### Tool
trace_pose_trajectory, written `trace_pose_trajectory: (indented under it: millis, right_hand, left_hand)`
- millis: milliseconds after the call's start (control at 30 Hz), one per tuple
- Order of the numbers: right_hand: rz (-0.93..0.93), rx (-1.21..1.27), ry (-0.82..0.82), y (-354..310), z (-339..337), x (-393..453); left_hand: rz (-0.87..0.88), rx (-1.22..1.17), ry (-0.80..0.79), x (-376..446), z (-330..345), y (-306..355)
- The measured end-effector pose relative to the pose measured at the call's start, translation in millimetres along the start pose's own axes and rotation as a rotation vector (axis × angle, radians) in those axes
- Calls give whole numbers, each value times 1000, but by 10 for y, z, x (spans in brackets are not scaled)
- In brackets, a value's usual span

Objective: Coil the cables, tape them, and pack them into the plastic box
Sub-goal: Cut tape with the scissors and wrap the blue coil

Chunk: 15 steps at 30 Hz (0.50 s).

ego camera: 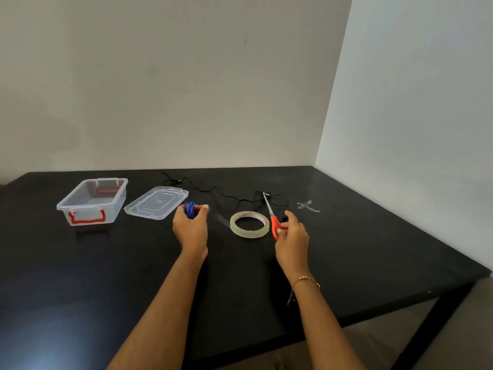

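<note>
Here, blue coiled cable (190, 209) in left hand (190, 227), scissors (272, 217) in right hand (291, 236)

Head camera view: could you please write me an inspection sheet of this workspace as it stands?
Surface: black table, matte.
Job's things: clear plastic box open, looks empty; its lid lies beside it; tape roll flat on table.
Clutter: tape scraps stuck on table.
Grips: left hand holds coiled blue cable; right hand holds red-handled scissors.
Cables: black cable lies uncoiled behind the tape.
Surroundings: plain white walls.
</note>
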State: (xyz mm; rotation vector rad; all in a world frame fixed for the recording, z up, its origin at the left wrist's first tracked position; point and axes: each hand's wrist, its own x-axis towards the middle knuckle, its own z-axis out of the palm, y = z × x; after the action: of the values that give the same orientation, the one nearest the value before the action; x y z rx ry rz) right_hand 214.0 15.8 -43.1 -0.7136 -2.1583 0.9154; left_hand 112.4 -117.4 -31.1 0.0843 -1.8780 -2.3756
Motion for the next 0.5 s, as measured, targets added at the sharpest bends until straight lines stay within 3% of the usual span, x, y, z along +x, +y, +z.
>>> trace_pose_trajectory:
  millis: [200, 367, 500]
  right_hand:
    - [-47, 132, -207, -174, 305, 21]
    - [-35, 425, -343, -362, 542, 2]
    - [-76, 393, -553, -428, 613, -7]
  left_hand:
    - [5, 22, -32, -13, 45, -56]
    - [27, 43, -40, -23, 101, -89]
    - [67, 64, 4, -9, 83, -73]
